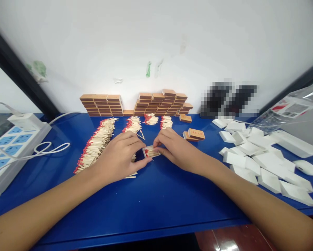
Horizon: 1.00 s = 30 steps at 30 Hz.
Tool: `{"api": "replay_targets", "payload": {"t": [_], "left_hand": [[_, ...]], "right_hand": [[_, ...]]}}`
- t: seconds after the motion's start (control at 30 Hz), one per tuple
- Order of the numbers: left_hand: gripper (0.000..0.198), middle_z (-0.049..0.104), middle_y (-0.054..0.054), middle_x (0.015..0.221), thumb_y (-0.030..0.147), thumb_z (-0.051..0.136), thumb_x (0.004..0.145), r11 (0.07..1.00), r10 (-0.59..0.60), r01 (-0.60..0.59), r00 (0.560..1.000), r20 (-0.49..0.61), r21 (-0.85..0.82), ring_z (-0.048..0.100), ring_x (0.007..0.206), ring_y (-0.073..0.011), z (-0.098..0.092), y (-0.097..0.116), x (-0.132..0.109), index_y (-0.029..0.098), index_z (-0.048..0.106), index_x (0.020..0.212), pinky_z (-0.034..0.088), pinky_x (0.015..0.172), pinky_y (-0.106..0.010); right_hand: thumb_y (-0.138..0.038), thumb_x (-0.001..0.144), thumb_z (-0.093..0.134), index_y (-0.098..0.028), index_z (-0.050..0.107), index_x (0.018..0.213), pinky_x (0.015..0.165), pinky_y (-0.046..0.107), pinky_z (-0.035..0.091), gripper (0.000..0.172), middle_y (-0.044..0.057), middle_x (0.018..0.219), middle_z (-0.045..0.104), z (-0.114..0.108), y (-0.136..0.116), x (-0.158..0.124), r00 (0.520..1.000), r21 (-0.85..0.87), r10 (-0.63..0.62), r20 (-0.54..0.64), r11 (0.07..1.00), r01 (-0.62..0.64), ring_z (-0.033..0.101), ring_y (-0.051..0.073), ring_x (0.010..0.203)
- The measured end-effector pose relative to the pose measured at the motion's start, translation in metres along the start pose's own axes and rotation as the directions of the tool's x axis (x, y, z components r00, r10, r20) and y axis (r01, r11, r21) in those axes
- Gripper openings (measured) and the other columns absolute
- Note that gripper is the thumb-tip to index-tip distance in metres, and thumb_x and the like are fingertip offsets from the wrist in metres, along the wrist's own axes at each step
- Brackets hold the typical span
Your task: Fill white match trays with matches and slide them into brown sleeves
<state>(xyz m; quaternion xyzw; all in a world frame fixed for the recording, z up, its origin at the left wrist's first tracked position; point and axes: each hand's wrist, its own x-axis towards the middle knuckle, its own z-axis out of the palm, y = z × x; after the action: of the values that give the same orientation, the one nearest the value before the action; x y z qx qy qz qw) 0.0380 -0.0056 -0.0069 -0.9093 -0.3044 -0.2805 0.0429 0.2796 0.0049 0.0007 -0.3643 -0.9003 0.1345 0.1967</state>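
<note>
A small white matchbox tray (152, 155) holding red-tipped matches (151, 152) is between my two hands, just above or on the blue table. My left hand (123, 151) is closed on the tray's left end, thumb along the near side and fingers at the far side. At its right end, my right hand (175, 148) has thumb and fingertips pinched together; whether they grip the tray's wall or the match ends I cannot tell. Under and behind my left hand lies a pile of loose matches (132, 124), partly hidden.
A long row of matches (96, 144) lies left, with smaller piles (166, 122) behind. Matchboxes (101, 104) are stacked along the wall; two more (196, 134) lie right of centre. Empty white trays (250, 150) cover the right side. A power strip (12, 146) with cables stands left.
</note>
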Motion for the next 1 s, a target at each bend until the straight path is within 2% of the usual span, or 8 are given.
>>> {"api": "replay_targets", "payload": {"t": [0.13,0.27,0.4,0.5,0.63,0.87,1.0], "left_hand": [[0.024,0.076,-0.007,0.095,0.04,0.072,0.095,1.0,0.0,0.0,1.0,0.001,-0.009,0.068,0.096,-0.0248,0.001,0.0,-0.001,0.018,0.073,0.105,0.057,0.089,-0.041],[0.025,0.076,-0.007,0.097,0.04,0.074,0.094,1.0,0.002,-0.002,1.0,-0.014,-0.015,0.068,0.098,-0.0252,0.0,0.0,-0.001,0.016,0.073,0.102,0.058,0.091,-0.042],[0.023,0.076,-0.007,0.097,0.038,0.074,0.094,1.0,-0.004,0.005,1.0,0.006,-0.02,0.068,0.099,-0.0249,-0.001,0.001,-0.001,0.016,0.073,0.102,0.058,0.091,-0.041],[0.023,0.076,-0.007,0.095,0.039,0.074,0.095,1.0,-0.001,0.002,1.0,0.005,-0.013,0.068,0.098,-0.0252,-0.001,0.001,-0.001,0.017,0.073,0.102,0.058,0.091,-0.041],[0.023,0.075,-0.007,0.095,0.039,0.072,0.095,1.0,-0.001,0.001,1.0,0.01,-0.018,0.068,0.098,-0.0252,0.0,0.001,-0.001,0.018,0.073,0.102,0.057,0.089,-0.041],[0.023,0.074,-0.006,0.092,0.038,0.073,0.095,1.0,0.002,-0.002,1.0,0.002,-0.021,0.068,0.096,-0.0253,0.0,0.002,-0.001,0.016,0.074,0.102,0.057,0.087,-0.04],[0.023,0.075,-0.007,0.094,0.038,0.073,0.095,1.0,0.008,-0.008,1.0,0.011,-0.016,0.067,0.097,-0.0255,-0.001,0.002,-0.001,0.016,0.074,0.101,0.057,0.088,-0.041]], "right_hand": [[-0.03,0.105,0.055,-0.023,0.061,0.101,0.088,0.04,0.047,0.01,0.008,0.104,0.064,-0.006,0.007,-0.001,0.999,0.034,-0.022,-0.044,0.999,0.023,0.055,0.025,0.102],[-0.029,0.103,0.055,-0.023,0.067,0.097,0.087,0.041,0.046,0.014,0.009,0.099,0.065,-0.029,0.036,-0.003,0.992,-0.054,0.022,-0.125,0.998,-0.029,0.058,0.027,0.1],[-0.03,0.097,0.063,-0.023,0.072,0.1,0.089,0.044,0.046,0.012,0.011,0.103,0.066,-0.04,0.056,-0.004,0.996,-0.089,0.093,0.013,0.992,-0.092,0.058,0.029,0.102],[-0.034,0.097,0.064,-0.024,0.073,0.103,0.089,0.043,0.047,0.015,0.01,0.109,0.067,-0.036,0.059,-0.004,0.992,-0.056,0.098,0.084,0.994,-0.093,0.058,0.028,0.105],[-0.04,0.096,0.066,-0.023,0.069,0.104,0.081,0.039,0.047,0.018,0.009,0.102,0.067,-0.034,0.059,-0.005,0.991,-0.085,0.127,0.03,0.989,-0.124,0.058,0.026,0.098],[-0.038,0.095,0.063,-0.022,0.067,0.086,0.072,0.037,0.043,0.019,0.008,0.092,0.066,-0.038,0.07,-0.008,0.975,-0.191,0.202,0.087,0.964,-0.183,0.058,0.024,0.087],[-0.04,0.097,0.059,-0.022,0.064,0.079,0.067,0.036,0.041,0.026,0.008,0.087,0.067,-0.033,0.062,-0.007,0.973,-0.224,0.217,0.079,0.955,-0.195,0.059,0.023,0.08]]}}
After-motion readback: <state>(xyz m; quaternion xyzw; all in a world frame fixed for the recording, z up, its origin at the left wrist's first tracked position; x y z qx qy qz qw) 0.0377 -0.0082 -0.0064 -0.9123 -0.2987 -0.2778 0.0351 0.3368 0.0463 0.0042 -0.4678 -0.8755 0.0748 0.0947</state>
